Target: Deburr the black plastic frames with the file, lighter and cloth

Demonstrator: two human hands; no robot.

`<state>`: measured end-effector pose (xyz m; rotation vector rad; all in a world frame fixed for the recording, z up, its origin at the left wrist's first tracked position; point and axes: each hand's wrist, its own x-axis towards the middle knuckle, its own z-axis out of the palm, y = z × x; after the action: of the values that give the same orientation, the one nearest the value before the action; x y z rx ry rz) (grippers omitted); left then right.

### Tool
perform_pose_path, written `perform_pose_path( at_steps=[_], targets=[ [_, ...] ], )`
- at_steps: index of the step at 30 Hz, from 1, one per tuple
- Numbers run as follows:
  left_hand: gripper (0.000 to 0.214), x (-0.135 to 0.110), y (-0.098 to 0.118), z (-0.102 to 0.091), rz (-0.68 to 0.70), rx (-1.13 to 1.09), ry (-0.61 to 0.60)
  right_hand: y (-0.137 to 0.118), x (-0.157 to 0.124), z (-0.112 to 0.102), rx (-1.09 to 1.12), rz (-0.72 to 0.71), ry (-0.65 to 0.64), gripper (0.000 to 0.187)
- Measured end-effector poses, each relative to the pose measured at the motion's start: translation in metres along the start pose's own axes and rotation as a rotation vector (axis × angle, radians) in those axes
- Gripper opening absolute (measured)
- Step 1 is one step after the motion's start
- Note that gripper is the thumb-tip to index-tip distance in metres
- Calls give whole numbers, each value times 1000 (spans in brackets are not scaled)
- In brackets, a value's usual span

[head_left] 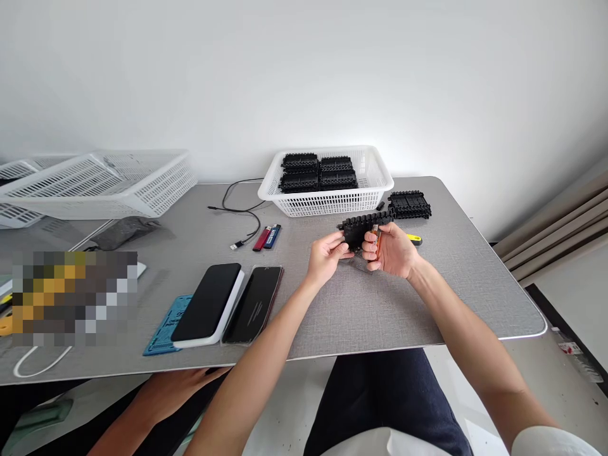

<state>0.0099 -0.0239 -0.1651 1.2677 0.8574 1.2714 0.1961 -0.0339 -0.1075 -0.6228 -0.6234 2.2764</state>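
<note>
My left hand (327, 253) grips the left end of a black ridged plastic part (356, 229), raised at a slant above the table. Close against that part's right side, my right hand (394, 250) is closed around an orange lighter (377, 240), its metal top up. No flame can be made out. Behind my right hand lies a similar black ridged part (409, 204) on the table. A yellow-and-black handled tool (415, 239) shows partly beside my right wrist.
A white basket (327, 204) holds several black ridged parts. Red (262, 239) and blue lighters (272, 236) lie near a black USB cable (251, 235). Two phones (208, 304) (254, 304) rest at the front. Another person's hand (180, 383) is below the table edge, left.
</note>
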Motion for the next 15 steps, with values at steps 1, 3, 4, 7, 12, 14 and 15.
perform_pose_path(
  at_steps=[1,3,4,7,12,14,15],
  targets=[
    [52,0,0,-1,3,-3,3,-2,-1,-1,5,-10,14,20],
    [53,1,0,-2,9,-10,10,-6,-3,-3,13,-26,38,20],
    [54,1,1,-3,10,-13,16,-8,-5,-3,15,-34,47,20],
    [56,2,2,-4,5,-24,36,-12,-8,-5,17,-79,55,22],
    [55,3,3,-5,-32,-82,94,-16,-14,2,-123,-209,43,33],
    [53,4,3,-7,-50,-113,133,-14,-14,5,-238,-287,86,34],
    [51,5,3,-8,-62,-134,148,-13,-12,6,-287,-362,141,34]
  ],
)
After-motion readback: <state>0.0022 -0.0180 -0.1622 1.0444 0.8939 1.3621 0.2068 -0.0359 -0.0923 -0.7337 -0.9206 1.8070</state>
